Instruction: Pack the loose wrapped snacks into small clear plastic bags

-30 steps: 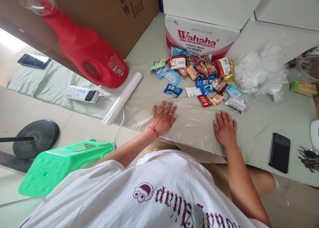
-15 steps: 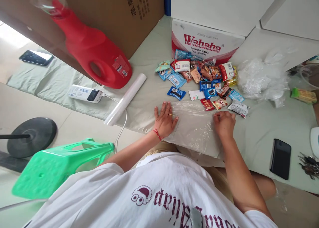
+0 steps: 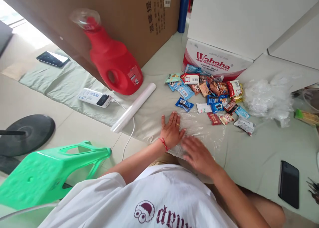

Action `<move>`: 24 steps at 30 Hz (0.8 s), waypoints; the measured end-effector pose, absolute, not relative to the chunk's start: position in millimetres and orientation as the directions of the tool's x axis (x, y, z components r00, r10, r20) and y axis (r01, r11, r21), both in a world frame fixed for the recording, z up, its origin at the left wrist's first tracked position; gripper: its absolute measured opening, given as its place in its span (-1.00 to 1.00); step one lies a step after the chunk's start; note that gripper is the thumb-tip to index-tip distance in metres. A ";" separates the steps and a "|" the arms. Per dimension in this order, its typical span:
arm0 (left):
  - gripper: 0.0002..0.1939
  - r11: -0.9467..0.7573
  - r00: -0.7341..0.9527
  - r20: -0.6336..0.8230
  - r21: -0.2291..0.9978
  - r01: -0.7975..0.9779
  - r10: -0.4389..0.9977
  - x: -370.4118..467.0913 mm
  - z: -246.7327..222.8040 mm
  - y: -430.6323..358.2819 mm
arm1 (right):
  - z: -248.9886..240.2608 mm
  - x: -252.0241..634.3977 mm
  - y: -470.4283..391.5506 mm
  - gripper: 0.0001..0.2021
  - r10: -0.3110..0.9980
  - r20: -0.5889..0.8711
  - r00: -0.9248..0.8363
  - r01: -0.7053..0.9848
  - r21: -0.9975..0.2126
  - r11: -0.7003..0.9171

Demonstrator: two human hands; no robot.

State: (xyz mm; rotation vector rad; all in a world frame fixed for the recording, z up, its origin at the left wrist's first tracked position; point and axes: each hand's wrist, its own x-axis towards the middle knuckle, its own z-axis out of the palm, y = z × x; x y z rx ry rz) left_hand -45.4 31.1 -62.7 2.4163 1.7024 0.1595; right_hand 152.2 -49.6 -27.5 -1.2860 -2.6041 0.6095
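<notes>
A sheet of clear plastic film (image 3: 206, 138) lies spread on the pale green cloth in front of me. My left hand (image 3: 171, 131) is flat on its left side, fingers apart, with a red string at the wrist and a ring. Close beside it, my right hand (image 3: 198, 155) is over the film with its fingers stretched out, slightly blurred; whether it touches the film I cannot tell. Just beyond the film is a pile of small wrapped snacks (image 3: 214, 87). One blue snack packet (image 3: 184, 104) lies a little apart, beyond my left hand.
A roll of plastic film (image 3: 133, 108), a white power bank (image 3: 94, 97) and a red jug (image 3: 117, 67) are at the left. Crumpled clear plastic (image 3: 267, 97) sits right of the snacks. A black phone (image 3: 289, 184) lies at the right; a green stool (image 3: 54, 171) stands lower left.
My right hand has moved left across the film, from its right edge toward my left hand, and its curled fingers have straightened. My left hand remains flat. The view has shifted.
</notes>
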 end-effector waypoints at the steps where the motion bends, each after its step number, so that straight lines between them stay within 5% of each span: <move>1: -0.29 -0.341 0.352 -0.015 0.214 0.915 0.936 -50.5 -62.2 32.9 | -33.4 149.5 -62.4 -0.48 0.739 -0.070 -0.670 0.674 -0.475 0.566; 5: -0.32 -0.404 0.420 -0.013 0.248 0.881 0.907 -68.4 -61.5 37.3 | -28.7 180.8 -84.0 -0.56 0.700 -0.199 -0.686 0.626 -0.652 0.428; 9: -0.31 -0.412 0.432 -0.018 0.264 0.872 0.902 -71.4 -61.7 36.7 | 1.5 216.6 -41.5 -0.67 0.733 -0.366 -0.573 0.642 -0.757 0.123; 13: -0.30 -0.408 0.427 -0.026 0.249 0.878 0.904 -69.5 -60.9 36.3 | 12.4 198.8 50.0 -0.61 0.930 -0.223 -0.291 0.796 -0.596 0.106; 18: -0.30 -0.408 0.425 -0.026 0.227 0.884 0.905 -71.0 -61.6 36.7 | 1.1 121.6 159.0 -0.47 0.995 0.027 -0.094 0.962 -0.257 0.098; 24: -0.29 -0.408 0.425 -0.021 0.240 0.881 0.905 -71.9 -62.8 37.3 | -14.4 88.6 197.1 -0.43 0.997 -0.069 -0.040 0.989 -0.148 0.030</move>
